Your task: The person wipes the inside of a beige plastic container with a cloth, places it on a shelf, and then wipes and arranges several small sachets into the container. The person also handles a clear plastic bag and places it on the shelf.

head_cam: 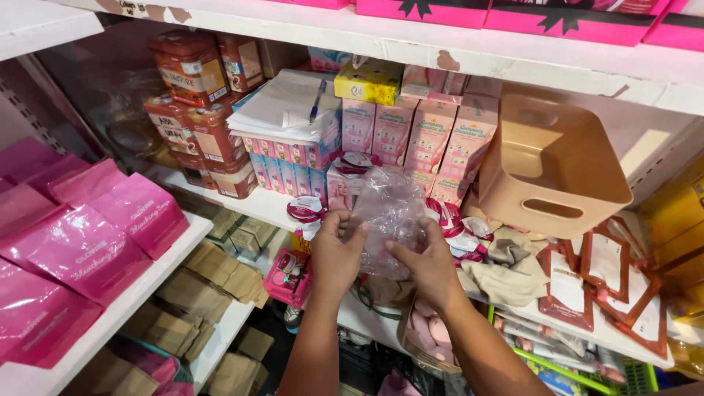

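- Left hand (334, 253) and right hand (433, 268) both raised in front of the shelf (257, 202), holding a clear plastic bag (389, 216) between them.
- Left fingers (352, 227) pinch the bag's left edge; right fingers (407, 253) clenched on its lower right part.
- Bag crumpled, see-through, held in the air just ahead of the shelf edge; cannot tell if anything is inside.
- Behind the bag: pink cartons (429, 136) standing in a row, a yellow box (369, 81) on top of them.
- Left of the cartons: stack of papers (282, 106) with a blue pen (317, 99) lying on it, resting on small boxes.
- Far left at the back: brown jars (194, 110) stacked.
- Right: beige bin (550, 165) tilted on its side, opening facing the camera.
- Below the bin: red-and-white sachets (605, 282) and a beige cloth (506, 275) on the shelf.
- Left foreground: pink pouches (88, 246) on a separate white shelf; brown packets (213, 271) lower down.
- Small round pink-lidded pots (304, 209) just beside the left hand.
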